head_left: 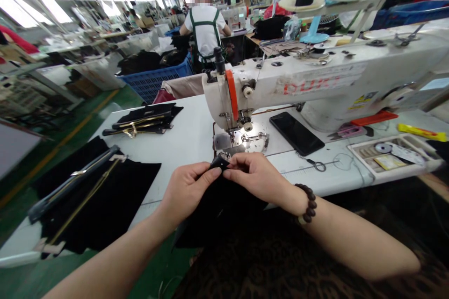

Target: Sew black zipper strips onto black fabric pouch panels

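Note:
A black fabric piece hangs over the table's front edge, its upper end raised just before the sewing machine's needle area. Thumb and fingers of my left hand pinch that end from the left. From the right, my right hand closes its fingertips at the same end; a brown bead bracelet circles that wrist. What lies between the right fingertips is too small to tell. The white sewing machine stands right behind my hands, its lit metal plate close to the fingertips.
Black pieces with gold zippers lie at left, and a smaller stack lies behind them. Right of the needle are a black phone, snips and a parts tray. A person sits beyond a blue crate.

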The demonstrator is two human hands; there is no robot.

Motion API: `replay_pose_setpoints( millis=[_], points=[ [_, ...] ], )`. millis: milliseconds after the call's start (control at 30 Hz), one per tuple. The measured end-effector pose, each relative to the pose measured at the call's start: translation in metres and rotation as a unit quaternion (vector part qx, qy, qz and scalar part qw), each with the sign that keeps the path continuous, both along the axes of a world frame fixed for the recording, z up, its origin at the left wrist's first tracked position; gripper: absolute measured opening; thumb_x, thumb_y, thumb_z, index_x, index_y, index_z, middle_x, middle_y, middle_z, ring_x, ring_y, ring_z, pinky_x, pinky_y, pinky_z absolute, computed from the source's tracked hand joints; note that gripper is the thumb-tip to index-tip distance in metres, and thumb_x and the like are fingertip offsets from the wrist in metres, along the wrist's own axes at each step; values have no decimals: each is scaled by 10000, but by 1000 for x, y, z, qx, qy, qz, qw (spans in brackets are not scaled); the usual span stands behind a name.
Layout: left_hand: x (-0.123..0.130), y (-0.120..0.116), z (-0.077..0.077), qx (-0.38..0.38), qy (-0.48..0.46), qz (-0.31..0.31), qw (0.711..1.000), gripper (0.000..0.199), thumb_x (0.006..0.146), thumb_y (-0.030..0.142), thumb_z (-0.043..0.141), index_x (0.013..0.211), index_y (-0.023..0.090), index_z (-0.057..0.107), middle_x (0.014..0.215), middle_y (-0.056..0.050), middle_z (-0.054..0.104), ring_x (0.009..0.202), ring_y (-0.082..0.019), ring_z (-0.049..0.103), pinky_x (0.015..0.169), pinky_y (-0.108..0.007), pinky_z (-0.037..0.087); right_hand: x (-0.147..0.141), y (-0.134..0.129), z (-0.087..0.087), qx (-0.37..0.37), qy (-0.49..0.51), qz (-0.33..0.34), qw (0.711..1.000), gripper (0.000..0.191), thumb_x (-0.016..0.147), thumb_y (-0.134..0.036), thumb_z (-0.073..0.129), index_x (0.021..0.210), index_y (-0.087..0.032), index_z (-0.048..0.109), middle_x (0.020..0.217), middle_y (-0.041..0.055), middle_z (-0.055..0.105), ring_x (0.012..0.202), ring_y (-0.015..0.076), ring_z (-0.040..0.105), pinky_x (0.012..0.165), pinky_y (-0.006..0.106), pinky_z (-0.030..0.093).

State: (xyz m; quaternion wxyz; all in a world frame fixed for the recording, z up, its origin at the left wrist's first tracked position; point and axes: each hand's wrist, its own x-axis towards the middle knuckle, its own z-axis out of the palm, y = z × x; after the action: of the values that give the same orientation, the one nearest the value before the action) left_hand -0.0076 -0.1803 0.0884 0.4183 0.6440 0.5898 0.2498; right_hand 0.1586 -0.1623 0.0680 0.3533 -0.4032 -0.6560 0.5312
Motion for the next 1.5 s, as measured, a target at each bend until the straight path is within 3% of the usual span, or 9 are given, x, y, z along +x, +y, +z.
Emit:
replay_pose_setpoints(
  millis=[233, 500, 667, 800, 1000, 1133, 1233, 1367, 1500],
  points=[
    [1, 2, 3, 58, 81, -18, 995, 344, 788, 415, 470, 629, 138, 597, 550, 22, 488, 552, -120, 450, 494, -201, 352, -3, 1, -7, 20, 48, -20, 998, 93, 710, -189, 539, 626, -149, 550, 575, -47, 518, 556, 72, 447, 531, 187, 342],
    [-2, 23, 9, 29, 83, -95, 992, 277, 788, 388, 433, 739, 147, 560, 651, 1, 575, 616, -149, 515, 570, -242, 394, -9, 4, -17, 32, 57, -44, 997, 136, 742, -221, 532, 626, -153, 552, 572, -45, 508, 564, 76, 442, 543, 192, 345],
    [-5, 33, 14, 97, 195, -105, 970, 291, 803, 390, 396, 653, 166, 506, 595, 14, 532, 590, -148, 496, 564, -249, 348, -5, 6, -20, 46, -5, -12, 999, 71, 770, -196, 518, 773, -170, 584, 700, -16, 599, 653, 99, 519, 607, 210, 380],
    [-5, 36, 15, 122, 234, -107, 959, 291, 809, 375, 382, 619, 176, 476, 575, 13, 514, 566, -149, 481, 559, -258, 328, -3, 5, -22, 25, -16, -23, 999, 177, 732, -175, 564, 884, -195, 474, 572, -75, 491, 512, 81, 448, 495, 190, 333],
    [-4, 41, 11, 141, 270, -121, 945, 259, 812, 318, 388, 614, 175, 476, 598, -10, 532, 593, -161, 494, 565, -264, 326, 4, 6, -26, 193, -96, -1, 977, 56, 796, -160, 497, 819, -202, 470, 671, -37, 540, 605, 100, 499, 564, 205, 358],
    [-8, 50, 7, 120, 266, -156, 944, 248, 818, 303, 393, 628, 175, 490, 612, -12, 545, 615, -163, 516, 583, -260, 338, 21, 20, -24, 319, -120, 176, 924, 274, 840, -65, 350, 1017, -172, 531, 935, 41, 622, 821, 113, 571, 700, 210, 414],
    [-11, 60, 1, 99, 262, -170, 945, 253, 820, 312, 397, 635, 176, 501, 615, -11, 556, 623, -167, 529, 588, -261, 341, 29, 33, -22, 476, -206, 245, 819, 324, 862, -64, 322, 1123, -117, 507, 927, 90, 617, 785, 133, 568, 638, 232, 414],
    [-19, 69, -9, 83, 275, -173, 942, 249, 821, 313, 397, 665, 172, 532, 651, -25, 593, 651, -180, 553, 608, -266, 361, 20, 42, -24, 642, -260, 237, 681, 268, 896, -146, 335, 954, -113, 594, 721, 44, 591, 560, 114, 485, 466, 252, 322],
    [-33, 80, -20, 85, 337, -148, 926, 246, 816, 306, 410, 710, 174, 589, 705, -48, 642, 694, -193, 586, 628, -260, 393, -8, 51, -34, 626, -301, 238, 679, 294, 904, -181, 306, 878, -131, 594, 883, 65, 600, 562, 99, 478, 423, 257, 286]
  ],
)
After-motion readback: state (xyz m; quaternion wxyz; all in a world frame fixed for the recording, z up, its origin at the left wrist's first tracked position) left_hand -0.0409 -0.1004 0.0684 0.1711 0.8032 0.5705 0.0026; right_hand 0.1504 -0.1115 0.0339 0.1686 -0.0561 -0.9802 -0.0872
